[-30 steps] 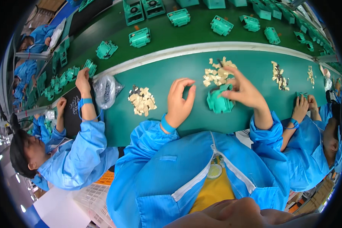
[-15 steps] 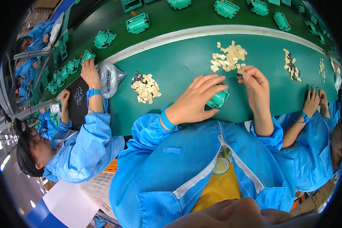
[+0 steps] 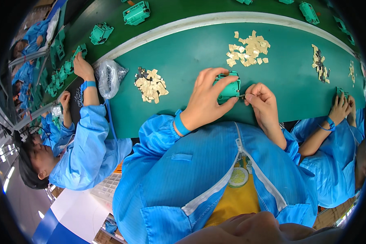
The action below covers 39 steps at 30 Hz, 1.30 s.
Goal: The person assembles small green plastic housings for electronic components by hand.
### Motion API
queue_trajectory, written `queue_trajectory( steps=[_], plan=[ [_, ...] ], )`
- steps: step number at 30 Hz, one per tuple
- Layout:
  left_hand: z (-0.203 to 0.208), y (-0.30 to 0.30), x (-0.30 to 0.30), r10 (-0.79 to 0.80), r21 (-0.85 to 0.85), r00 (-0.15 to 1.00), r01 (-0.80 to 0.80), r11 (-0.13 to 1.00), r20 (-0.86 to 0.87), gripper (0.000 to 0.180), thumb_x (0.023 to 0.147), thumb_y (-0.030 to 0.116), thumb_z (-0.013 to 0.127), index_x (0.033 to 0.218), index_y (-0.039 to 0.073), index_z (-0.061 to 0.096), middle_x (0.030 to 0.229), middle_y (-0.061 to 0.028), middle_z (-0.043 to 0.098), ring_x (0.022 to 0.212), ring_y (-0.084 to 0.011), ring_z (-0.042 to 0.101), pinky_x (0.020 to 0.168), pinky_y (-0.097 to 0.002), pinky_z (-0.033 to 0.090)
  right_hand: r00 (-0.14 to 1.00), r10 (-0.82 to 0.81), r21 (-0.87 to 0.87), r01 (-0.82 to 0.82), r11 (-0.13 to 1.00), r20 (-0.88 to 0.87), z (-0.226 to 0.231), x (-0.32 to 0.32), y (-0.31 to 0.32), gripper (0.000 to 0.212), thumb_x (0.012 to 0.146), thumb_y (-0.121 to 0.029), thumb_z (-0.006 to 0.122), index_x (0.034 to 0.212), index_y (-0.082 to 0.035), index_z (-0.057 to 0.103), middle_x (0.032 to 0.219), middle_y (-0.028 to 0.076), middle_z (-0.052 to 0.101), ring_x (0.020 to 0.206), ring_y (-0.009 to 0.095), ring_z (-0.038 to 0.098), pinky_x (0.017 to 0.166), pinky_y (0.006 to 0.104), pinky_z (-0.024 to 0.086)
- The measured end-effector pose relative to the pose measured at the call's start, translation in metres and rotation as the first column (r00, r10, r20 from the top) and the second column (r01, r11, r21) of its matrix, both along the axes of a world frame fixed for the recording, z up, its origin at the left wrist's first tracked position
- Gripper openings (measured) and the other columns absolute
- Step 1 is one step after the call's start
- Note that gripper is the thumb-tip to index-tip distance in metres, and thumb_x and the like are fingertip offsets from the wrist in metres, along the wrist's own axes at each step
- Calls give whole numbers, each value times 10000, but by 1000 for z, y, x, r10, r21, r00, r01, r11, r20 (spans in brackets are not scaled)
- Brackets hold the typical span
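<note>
Gripped between the thumb and fingers of my left hand [image 3: 207,92] is a green plastic housing [image 3: 231,88], resting on the green work table in front of me. Its left side is hidden behind my fingers. My right hand [image 3: 262,102] is closed in a pinch at the housing's lower right corner. A small dark part [image 3: 242,96] shows between its fingertips and the housing, too small to name. Beyond both hands lies a heap of cream-coloured square pieces [image 3: 250,49].
To the left is a heap of cream and black pieces [image 3: 151,86], beside a clear plastic bag [image 3: 110,79]. A white rail [image 3: 183,29] separates the table from a belt carrying green housings [image 3: 136,13]. Co-workers in blue sit left [image 3: 85,150] and right [image 3: 327,162].
My right hand has moved left and down from near the cream heap to the housing, bringing the small dark part against it. The housing now stands more upright in my left hand.
</note>
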<state>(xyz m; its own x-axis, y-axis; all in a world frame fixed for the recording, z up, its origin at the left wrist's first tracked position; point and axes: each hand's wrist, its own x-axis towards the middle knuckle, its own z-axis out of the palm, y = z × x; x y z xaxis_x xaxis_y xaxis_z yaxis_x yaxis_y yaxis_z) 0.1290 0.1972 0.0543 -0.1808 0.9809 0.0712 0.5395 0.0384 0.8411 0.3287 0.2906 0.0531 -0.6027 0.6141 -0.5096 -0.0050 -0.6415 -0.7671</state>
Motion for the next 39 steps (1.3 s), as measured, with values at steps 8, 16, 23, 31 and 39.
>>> queue_trajectory(
  steps=[8,16,23,31,39],
  plan=[
    [-3,-2,2,24,-34,993,-20,999,112,581,741,113,810,1296,123,638,1334,-127,521,1256,-357,452,1051,-446,414,1000,28,12,-28,1000,4,-1,1,4,175,904,54,640,889,-69,516,913,37,596,803,103,571,741,248,461],
    [5,-4,2,113,42,993,-115,993,42,489,730,114,818,1203,124,694,1386,-128,497,1264,-355,440,1064,-464,387,993,26,-81,-35,996,-116,8,-4,8,164,900,58,612,886,-74,516,902,57,586,808,123,555,747,262,459],
    [17,-3,3,95,249,982,-52,967,-164,296,689,144,838,969,180,748,1205,-23,617,1111,-273,528,920,-434,375,985,2,-105,-20,994,-174,15,-11,7,151,910,57,608,907,-71,528,918,70,591,813,136,559,749,274,468],
    [13,25,-1,114,319,959,-26,947,-259,219,745,112,798,943,184,738,1009,35,653,897,-191,584,833,-385,341,982,5,-2,-5,1000,-186,17,-5,13,143,915,46,618,914,-66,529,922,73,601,815,137,569,743,275,472],
    [-3,66,-2,199,228,908,-120,966,-368,100,854,155,767,952,170,755,921,35,653,831,-184,575,789,-366,344,987,-42,-13,41,999,-157,15,3,15,143,916,38,618,891,-70,527,904,63,598,808,132,566,744,283,466]
  ],
)
